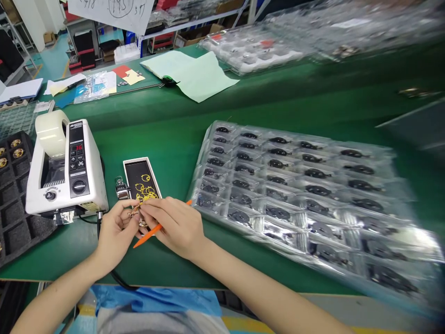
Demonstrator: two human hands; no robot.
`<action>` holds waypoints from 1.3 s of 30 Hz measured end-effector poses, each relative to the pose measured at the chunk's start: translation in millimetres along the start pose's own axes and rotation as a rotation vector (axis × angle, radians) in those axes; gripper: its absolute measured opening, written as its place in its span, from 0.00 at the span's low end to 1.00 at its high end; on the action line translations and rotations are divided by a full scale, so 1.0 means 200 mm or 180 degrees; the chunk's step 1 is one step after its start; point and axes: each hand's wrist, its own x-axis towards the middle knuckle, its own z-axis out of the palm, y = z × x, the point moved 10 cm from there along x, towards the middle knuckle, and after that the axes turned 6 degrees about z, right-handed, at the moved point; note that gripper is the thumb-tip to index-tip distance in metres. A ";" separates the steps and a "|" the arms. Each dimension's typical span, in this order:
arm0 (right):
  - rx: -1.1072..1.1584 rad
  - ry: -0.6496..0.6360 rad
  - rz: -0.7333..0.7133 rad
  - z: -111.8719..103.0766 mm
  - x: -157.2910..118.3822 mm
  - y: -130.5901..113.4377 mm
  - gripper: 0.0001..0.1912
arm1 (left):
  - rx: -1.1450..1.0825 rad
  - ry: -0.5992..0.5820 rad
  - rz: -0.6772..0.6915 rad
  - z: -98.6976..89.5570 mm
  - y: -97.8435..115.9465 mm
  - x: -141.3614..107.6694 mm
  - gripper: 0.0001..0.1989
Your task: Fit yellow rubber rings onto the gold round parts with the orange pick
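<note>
Left hand: curled inward, fingers pinching coppery part
Right hand: angled left, fingers closed around orange stick

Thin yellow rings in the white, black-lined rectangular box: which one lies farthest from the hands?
The single yellow ring nearest the far end of the white box. Bare black lining separates it from the other rings, which lie toward the near end.

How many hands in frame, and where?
2. The left hand pinches a small copper-coloured part; the right hand meets it there, also holding an orange stick. Both are at the near end of the white-rimmed box. No others visible.
</note>
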 end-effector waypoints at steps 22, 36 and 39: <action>0.0048 -0.0017 -0.0258 -0.01 -0.01 -0.04 0.09 | 0.0953 0.0012 0.0568 -0.03 0.02 -0.03 0.09; 0.0471 -0.0026 0.0232 -0.03 0.01 0.01 0.06 | 0.0366 0.0041 0.0263 -0.03 0.02 -0.01 0.09; 0.1178 -0.0239 0.0938 -0.03 0.03 0.15 0.02 | 0.0126 0.0043 0.0016 -0.04 0.00 0.02 0.12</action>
